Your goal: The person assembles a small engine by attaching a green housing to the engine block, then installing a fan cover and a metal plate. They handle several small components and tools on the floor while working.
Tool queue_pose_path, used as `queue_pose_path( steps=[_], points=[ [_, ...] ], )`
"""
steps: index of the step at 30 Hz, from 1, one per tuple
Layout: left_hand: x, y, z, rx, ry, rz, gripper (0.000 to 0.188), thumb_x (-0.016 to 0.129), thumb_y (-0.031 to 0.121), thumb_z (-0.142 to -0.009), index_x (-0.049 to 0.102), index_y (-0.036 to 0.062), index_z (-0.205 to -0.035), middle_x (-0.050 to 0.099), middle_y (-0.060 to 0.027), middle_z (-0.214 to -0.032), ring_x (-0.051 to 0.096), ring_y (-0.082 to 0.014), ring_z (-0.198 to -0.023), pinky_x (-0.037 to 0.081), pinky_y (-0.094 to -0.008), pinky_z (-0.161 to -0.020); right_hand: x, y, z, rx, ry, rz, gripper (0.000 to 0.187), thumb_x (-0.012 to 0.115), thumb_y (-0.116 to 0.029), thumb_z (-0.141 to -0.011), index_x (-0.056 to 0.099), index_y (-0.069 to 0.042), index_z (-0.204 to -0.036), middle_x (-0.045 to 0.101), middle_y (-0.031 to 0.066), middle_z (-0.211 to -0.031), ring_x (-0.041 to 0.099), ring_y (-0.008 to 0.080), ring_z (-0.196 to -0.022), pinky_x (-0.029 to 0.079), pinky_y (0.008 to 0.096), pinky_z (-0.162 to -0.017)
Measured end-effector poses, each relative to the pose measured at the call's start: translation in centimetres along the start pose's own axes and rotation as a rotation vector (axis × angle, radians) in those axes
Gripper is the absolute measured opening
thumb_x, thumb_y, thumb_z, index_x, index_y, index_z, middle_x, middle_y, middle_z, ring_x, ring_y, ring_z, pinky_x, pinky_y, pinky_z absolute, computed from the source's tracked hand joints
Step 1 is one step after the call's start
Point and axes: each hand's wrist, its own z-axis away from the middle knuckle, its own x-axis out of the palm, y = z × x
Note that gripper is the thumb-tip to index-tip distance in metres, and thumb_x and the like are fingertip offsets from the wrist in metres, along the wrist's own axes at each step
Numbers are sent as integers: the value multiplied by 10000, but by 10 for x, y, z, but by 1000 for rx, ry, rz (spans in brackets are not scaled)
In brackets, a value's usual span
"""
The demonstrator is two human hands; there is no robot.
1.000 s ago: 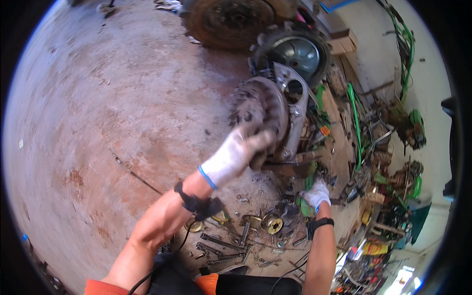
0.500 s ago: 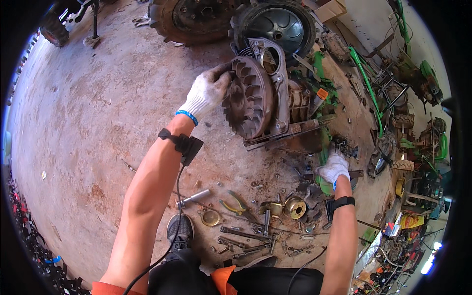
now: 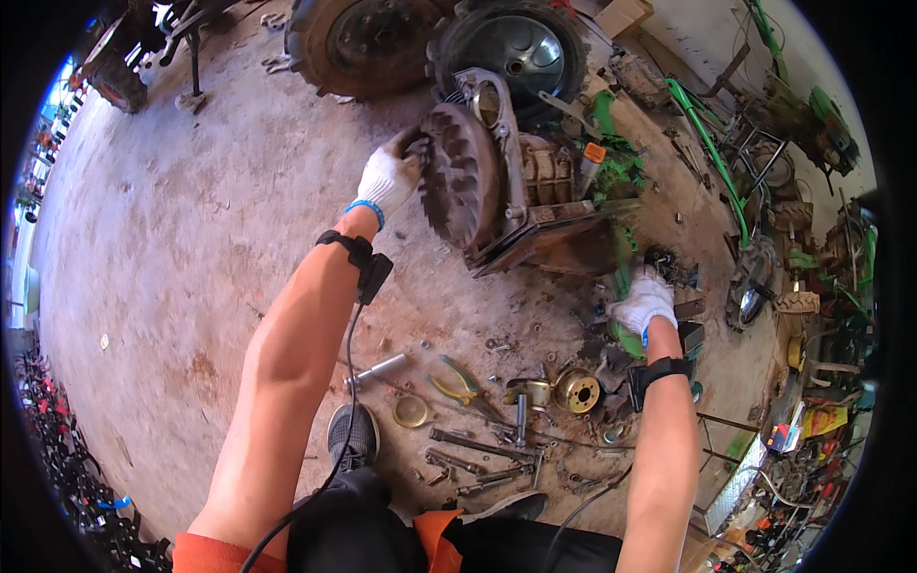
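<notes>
My left hand (image 3: 390,177), in a white knit glove with dark, soiled fingertips, is closed at the left rim of a rusty finned flywheel (image 3: 460,177). The flywheel sits on the left side of an engine (image 3: 546,172), whose flat base plate (image 3: 544,234) is tilted. Its fins look smeared by motion. Lower right, my gloved right hand (image 3: 645,304) is curled beside a small dark metal part (image 3: 659,262) and a green metal piece (image 3: 626,339). The fingers point away from me, and what they hold is hidden.
Two tyred wheels (image 3: 516,67) stand behind the engine. On the floor near my shoe (image 3: 353,439) lie pliers (image 3: 453,380), a silver socket tool (image 3: 377,371), a brass-coloured pulley (image 3: 577,391) and several bolts. A green bar (image 3: 707,138) and machine parts line the right wall.
The engine and flywheel appear tilted further, with more of the base plate's underside showing. My left hand stays at the flywheel rim, and the fins have become blurred. The view has shifted slightly.
</notes>
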Motion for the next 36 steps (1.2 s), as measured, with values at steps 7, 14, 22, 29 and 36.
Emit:
queue_pose_path(
  steps=[7,14,22,29,36],
  points=[
    [19,-70,41,-430,-204,328,400,528,77,-1125,777,93,-1438,638,-11,-732,537,-123,-560,431,-338,-466,2,-4,5,12,87,-9,1176,925,-470,-793,386,-64,-1757,508,216,-1729,505,388,-1597,420,503,-1323],
    [62,-62,168,-299,-412,126,313,616,81,-1075,821,102,-1311,801,-65,-977,707,-158,-814,587,-348,-770,-1,-5,4,7,55,-39,1042,921,-444,-787,504,-67,-1664,559,200,-1674,554,383,-1548,455,517,-1270],
    [26,-20,122,-168,-12,371,543,729,79,-1040,609,42,-1568,722,-138,-1324,706,-237,-1139,614,-387,-991,0,-8,8,0,119,-61,864,858,-384,-831,589,-72,-1590,604,193,-1628,578,365,-1518,448,500,-1252],
    [-1,-10,94,-47,-412,587,1247,930,442,-917,167,123,-1851,412,-167,-1763,462,-360,-1601,539,-494,-1202,-2,-7,6,6,67,-61,952,863,-408,-842,503,-56,-1650,567,200,-1663,549,368,-1541,432,502,-1264],
    [6,-5,82,-56,-380,352,1460,977,786,-729,293,18,-1765,536,-178,-1630,601,-325,-1450,559,-481,-1173,4,-7,8,-4,112,-21,779,876,-478,-887,664,-85,-1526,610,141,-1592,564,302,-1500,455,478,-1191]
  ],
)
